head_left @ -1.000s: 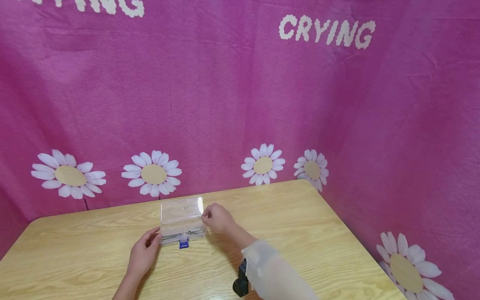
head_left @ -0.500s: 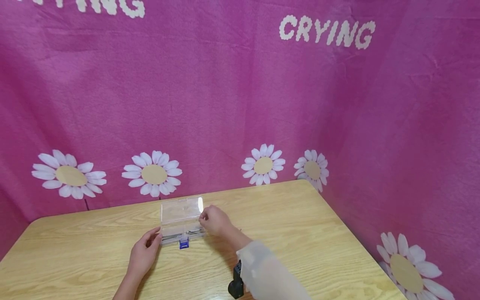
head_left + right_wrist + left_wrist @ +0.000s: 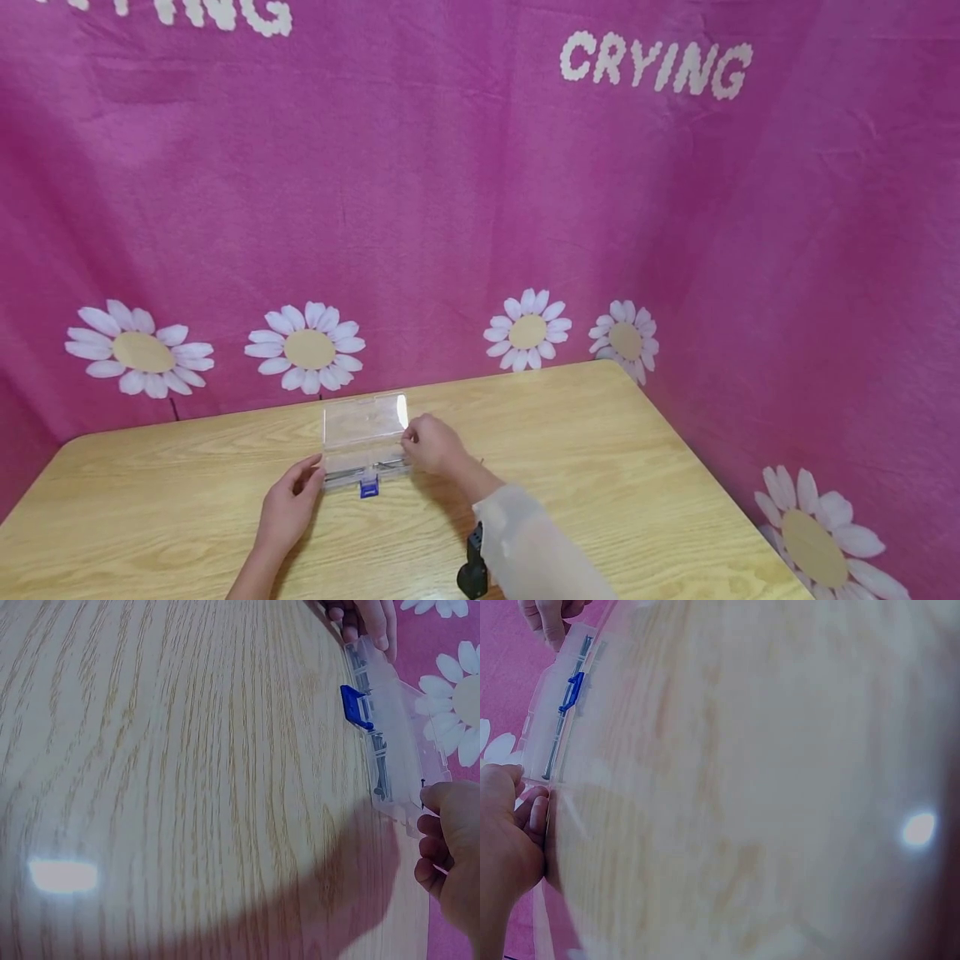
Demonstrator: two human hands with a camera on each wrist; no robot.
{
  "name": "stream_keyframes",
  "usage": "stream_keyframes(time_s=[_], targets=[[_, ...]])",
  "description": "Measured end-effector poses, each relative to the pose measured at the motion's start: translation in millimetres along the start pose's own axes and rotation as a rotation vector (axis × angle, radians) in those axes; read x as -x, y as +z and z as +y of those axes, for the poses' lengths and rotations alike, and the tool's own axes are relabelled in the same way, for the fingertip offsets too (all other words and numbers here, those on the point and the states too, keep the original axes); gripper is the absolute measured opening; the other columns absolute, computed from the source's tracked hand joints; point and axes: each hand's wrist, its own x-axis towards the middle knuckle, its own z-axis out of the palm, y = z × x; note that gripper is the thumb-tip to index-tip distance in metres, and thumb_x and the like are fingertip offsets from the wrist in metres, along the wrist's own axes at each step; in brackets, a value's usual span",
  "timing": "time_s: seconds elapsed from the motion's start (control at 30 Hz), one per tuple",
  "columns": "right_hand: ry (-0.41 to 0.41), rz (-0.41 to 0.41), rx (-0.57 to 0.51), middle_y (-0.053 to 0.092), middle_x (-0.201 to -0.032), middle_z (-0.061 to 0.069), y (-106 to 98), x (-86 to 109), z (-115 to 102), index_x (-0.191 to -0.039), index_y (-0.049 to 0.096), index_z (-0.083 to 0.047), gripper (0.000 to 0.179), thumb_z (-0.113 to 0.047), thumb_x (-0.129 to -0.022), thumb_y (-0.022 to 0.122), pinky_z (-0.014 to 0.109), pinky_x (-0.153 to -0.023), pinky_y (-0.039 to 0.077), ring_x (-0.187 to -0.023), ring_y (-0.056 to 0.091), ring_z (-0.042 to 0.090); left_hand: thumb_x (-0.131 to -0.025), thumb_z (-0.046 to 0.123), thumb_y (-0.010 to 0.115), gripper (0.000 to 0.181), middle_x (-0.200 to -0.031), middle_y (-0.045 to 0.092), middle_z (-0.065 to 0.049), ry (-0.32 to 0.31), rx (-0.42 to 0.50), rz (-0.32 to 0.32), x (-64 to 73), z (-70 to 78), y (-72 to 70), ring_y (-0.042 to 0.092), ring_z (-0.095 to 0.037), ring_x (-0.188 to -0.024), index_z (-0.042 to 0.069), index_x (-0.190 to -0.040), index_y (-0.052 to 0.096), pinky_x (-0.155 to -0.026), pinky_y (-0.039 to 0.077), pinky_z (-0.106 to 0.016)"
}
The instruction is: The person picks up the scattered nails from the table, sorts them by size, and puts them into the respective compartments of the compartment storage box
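A clear plastic storage box [image 3: 352,461] with a blue latch [image 3: 369,486] lies on the table, its transparent lid [image 3: 363,419] swung back. Long, thin metal nails [image 3: 380,769] with flat heads lie in its front part. My left hand [image 3: 288,506] grips the left end of the box between thumb and fingers. Over the right end, my right hand [image 3: 435,443] pinches a small dark nail [image 3: 422,793] between thumb and index finger, its other fingers curled. In the head view that nail is hidden by the fingers.
The wooden table [image 3: 187,483] runs back to a pink curtain [image 3: 420,208] printed with daisies and white letters. A black wrist camera [image 3: 473,567] is strapped under the right sleeve [image 3: 536,542].
My right hand has shifted slightly left and down toward the box's inside, then barely moved. My left hand and the box stay in place.
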Motion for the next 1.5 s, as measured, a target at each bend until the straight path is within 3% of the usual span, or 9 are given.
stream_keyframes(time_s=[0.27,0.5,0.63,1.03,1.3,1.5], targets=[[-0.003,0.002,0.043,0.060,-0.078,-0.002,2,-0.8,0,-0.084,0.070,-0.009,0.013,-0.016,-0.086,0.059,0.020,-0.067,0.044,-0.071,0.051,0.007,-0.097,0.026,0.049,0.040,-0.116,0.062,-0.014,-0.002,0.000,-0.002,-0.9,-1.6,0.6,0.049,-0.012,-0.091,0.007,-0.131,0.052,-0.079,0.040,-0.023],[0.004,-0.008,0.029,0.059,-0.071,-0.003,3,-1.0,-3,-0.083,0.069,-0.007,0.014,-0.012,-0.087,0.057,0.018,-0.058,0.041,-0.060,0.047,0.006,-0.097,0.026,0.048,0.040,-0.117,0.062,-0.014,-0.005,-0.001,-0.006,-0.5,-1.6,0.7,0.049,-0.014,-0.093,0.007,-0.132,0.052,-0.079,0.040,-0.024],[0.009,-0.007,0.024,0.061,-0.073,-0.002,3,-0.4,-3,-0.081,0.069,-0.008,0.014,-0.013,-0.088,0.058,0.018,-0.059,0.042,-0.062,0.048,0.005,-0.097,0.027,0.049,0.040,-0.116,0.062,-0.014,-0.002,0.000,-0.004,0.5,-0.5,0.2,0.050,-0.014,-0.092,0.007,-0.132,0.052,-0.079,0.040,-0.024],[0.002,-0.004,0.001,0.057,-0.076,-0.002,0,1.8,-1,-0.096,0.071,-0.007,0.020,-0.022,-0.089,0.060,0.018,-0.058,0.039,-0.066,0.047,0.005,-0.097,0.026,0.049,0.040,-0.116,0.062,-0.015,0.003,0.000,0.003,0.9,1.1,-0.2,0.050,-0.015,-0.094,0.007,-0.132,0.052,-0.080,0.040,-0.025],[-0.004,0.021,-0.047,0.061,-0.075,-0.001,-11,4.9,14,-0.092,0.069,-0.007,0.015,-0.018,-0.088,0.061,0.019,-0.059,0.041,-0.065,0.049,0.006,-0.097,0.028,0.049,0.040,-0.115,0.063,-0.014,0.004,-0.011,0.003,0.7,-0.1,0.7,0.049,-0.012,-0.091,0.007,-0.131,0.053,-0.079,0.040,-0.025],[-0.006,0.020,-0.019,0.064,-0.080,0.001,-17,10.4,30,-0.089,0.070,-0.008,0.013,-0.017,-0.086,0.062,0.022,-0.064,0.043,-0.069,0.052,0.009,-0.097,0.029,0.047,0.041,-0.117,0.062,-0.014,-0.002,-0.017,-0.011,0.3,-0.3,0.3,0.049,-0.012,-0.092,0.008,-0.132,0.052,-0.080,0.039,-0.025]])
